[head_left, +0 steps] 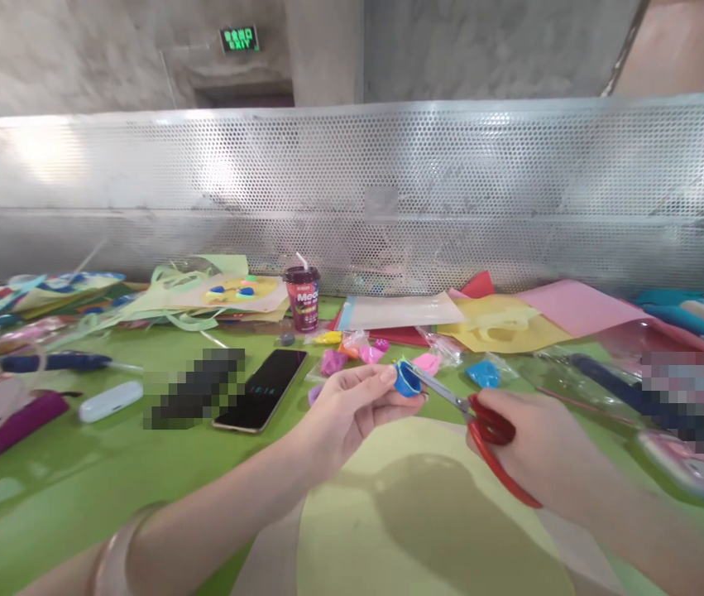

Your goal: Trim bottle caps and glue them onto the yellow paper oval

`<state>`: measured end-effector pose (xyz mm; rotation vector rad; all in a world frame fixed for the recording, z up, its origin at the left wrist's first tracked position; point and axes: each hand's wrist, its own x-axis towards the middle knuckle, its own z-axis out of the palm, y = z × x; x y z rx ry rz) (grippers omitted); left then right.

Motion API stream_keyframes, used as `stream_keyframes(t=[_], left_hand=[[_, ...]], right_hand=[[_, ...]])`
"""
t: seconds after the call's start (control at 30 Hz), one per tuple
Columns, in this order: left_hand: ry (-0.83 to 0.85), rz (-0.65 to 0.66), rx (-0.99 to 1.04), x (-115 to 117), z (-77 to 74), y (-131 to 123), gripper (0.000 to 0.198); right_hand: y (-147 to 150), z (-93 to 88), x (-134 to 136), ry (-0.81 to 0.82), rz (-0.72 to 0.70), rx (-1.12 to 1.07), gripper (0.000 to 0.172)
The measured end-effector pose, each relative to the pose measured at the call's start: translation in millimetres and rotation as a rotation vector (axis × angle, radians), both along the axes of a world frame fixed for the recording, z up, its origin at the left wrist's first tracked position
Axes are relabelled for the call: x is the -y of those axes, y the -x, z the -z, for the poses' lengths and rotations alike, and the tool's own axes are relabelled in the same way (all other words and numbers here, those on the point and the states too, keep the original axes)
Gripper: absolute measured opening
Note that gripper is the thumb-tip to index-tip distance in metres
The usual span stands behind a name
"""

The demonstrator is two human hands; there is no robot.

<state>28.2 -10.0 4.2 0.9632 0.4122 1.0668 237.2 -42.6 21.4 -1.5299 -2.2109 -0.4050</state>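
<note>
My left hand (pixel 348 407) pinches a small blue piece (pixel 407 379) between thumb and fingers, held above the table. My right hand (pixel 541 451) grips red-handled scissors (pixel 489 432); their metal blades reach left and meet the blue piece. Both hands hover over a pale yellow-green sheet (pixel 414 521) lying on the green table (pixel 79 488). A pale bracelet sits on my left wrist.
A black phone (pixel 261 389) lies left of my hands, with a white case (pixel 109 401) and a pen beyond it. A drink cup (pixel 303 298) stands at the back. Coloured paper sheets (pixel 506 319) and small pink and blue bits in bags are scattered behind. A perforated metal wall (pixel 389 182) closes the far edge.
</note>
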Motion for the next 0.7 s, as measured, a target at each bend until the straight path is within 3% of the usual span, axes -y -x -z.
stream_keyframes(t=[0.27, 0.43, 0.53, 0.7], left_hand=[[0.006, -0.002, -0.01, 1, -1.6, 0, 0.018], [-0.01, -0.014, -0.031, 1, -3.0, 0, 0.018], [-0.013, 0.001, -0.054, -1, -5.1, 3, 0.018], [-0.013, 0.045, -0.074, -4, -9.9, 10, 0.022]], right_hand=[[-5, 8.0, -3, -0.141, 0.004, 0.088, 0.017], [0, 2.7, 0, -0.088, 0.024, 0.064, 0.02], [1, -0.1, 2, 0.136, 0.003, -0.093, 0.021], [2, -3.5, 2, 0.824, -0.004, -0.718, 0.015]])
